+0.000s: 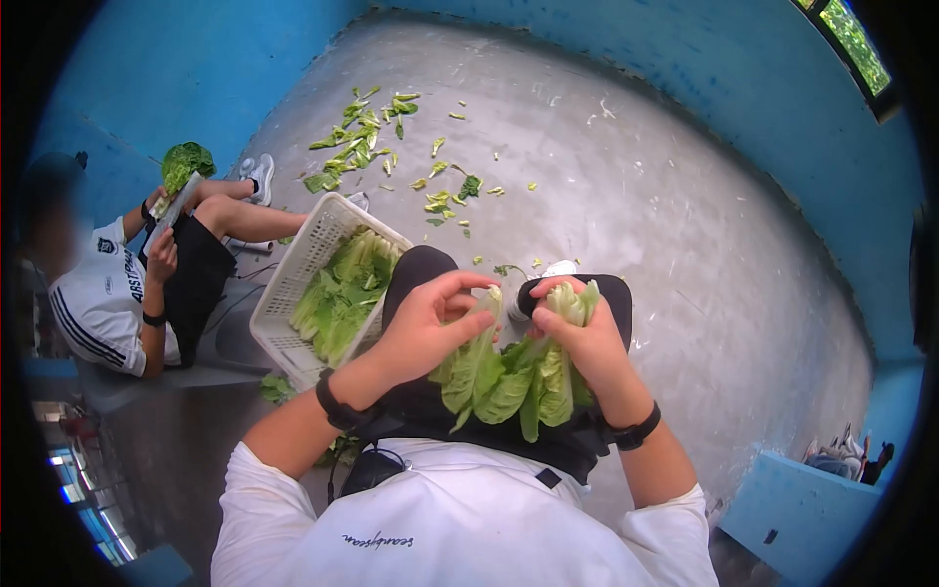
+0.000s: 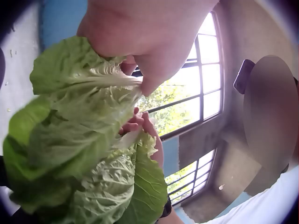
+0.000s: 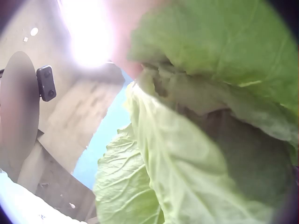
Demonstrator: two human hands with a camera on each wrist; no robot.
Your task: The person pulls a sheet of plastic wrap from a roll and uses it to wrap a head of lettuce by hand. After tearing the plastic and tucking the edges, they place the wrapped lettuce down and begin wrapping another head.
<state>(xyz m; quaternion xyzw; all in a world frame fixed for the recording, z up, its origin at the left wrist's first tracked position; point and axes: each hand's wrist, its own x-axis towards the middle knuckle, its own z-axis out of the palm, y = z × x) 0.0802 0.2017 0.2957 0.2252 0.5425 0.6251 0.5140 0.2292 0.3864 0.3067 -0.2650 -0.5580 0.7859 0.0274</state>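
Over the lap, my left hand pinches the pale stem end of some lettuce leaves between thumb and fingers. The left wrist view has this hand at the top, with broad green leaves spreading below its fingertips. Beside it, my right hand grips a head of lettuce, its pale base up by the thumb and its leaves hanging down. Large leaves fill much of the right wrist view and hide most of the right hand's fingers.
A white plastic basket of lettuce stands by my left knee. Trimmed leaf scraps lie scattered on the grey floor ahead. Another person sits at the left, holding lettuce. A blue ledge stands at the lower right.
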